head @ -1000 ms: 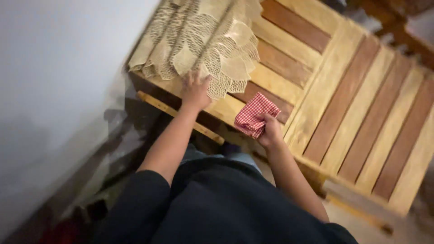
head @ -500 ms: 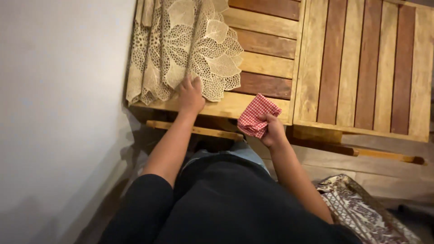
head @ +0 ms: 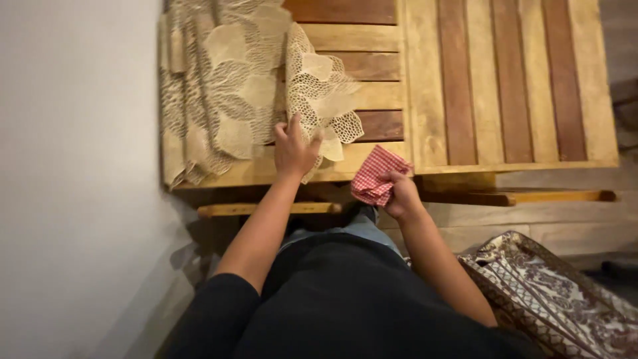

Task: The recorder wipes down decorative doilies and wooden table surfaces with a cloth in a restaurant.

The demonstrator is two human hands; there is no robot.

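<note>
Two hands at the slatted wooden table: left hand pinching the lace cloth, right hand fingers clenched around a red checked rag

Counting off the slatted wooden table: 2 hands showing – left hand lying on its near edge, right hand hanging just past that edge. 1 beige lace cloth sitting on the table's left part, 1 red-checked cloth overlapping its near edge. 1 patterned fabric lying well below the table, to the right.
</note>
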